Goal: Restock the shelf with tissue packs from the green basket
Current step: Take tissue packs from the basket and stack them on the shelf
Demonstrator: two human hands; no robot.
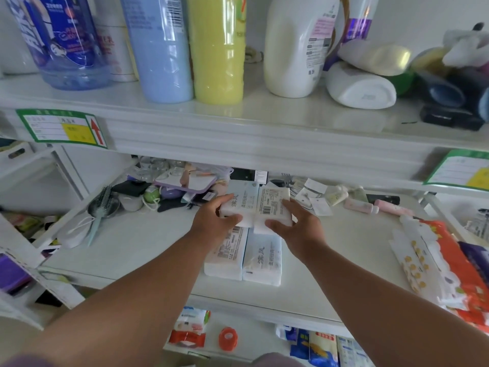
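Note:
On the white middle shelf (148, 242) two pale blue-and-white tissue packs lie side by side near the front edge, the left pack (225, 256) and the right pack (263, 260). Behind them, two more packs sit raised on the rear ends of those. My left hand (215, 221) grips the raised left pack (242, 201), thumb on its near end. My right hand (297, 223) grips the raised right pack (272, 205), which shows a barcode label. The green basket is out of view.
Clutter fills the back of the shelf: a hairbrush (102, 205), a purple mirror (189, 182), small pink tubes (375, 206). Orange and white wrapped tissue bundles (434, 266) lie at the right. Tall bottles (217, 49) stand on the shelf above. More goods sit below.

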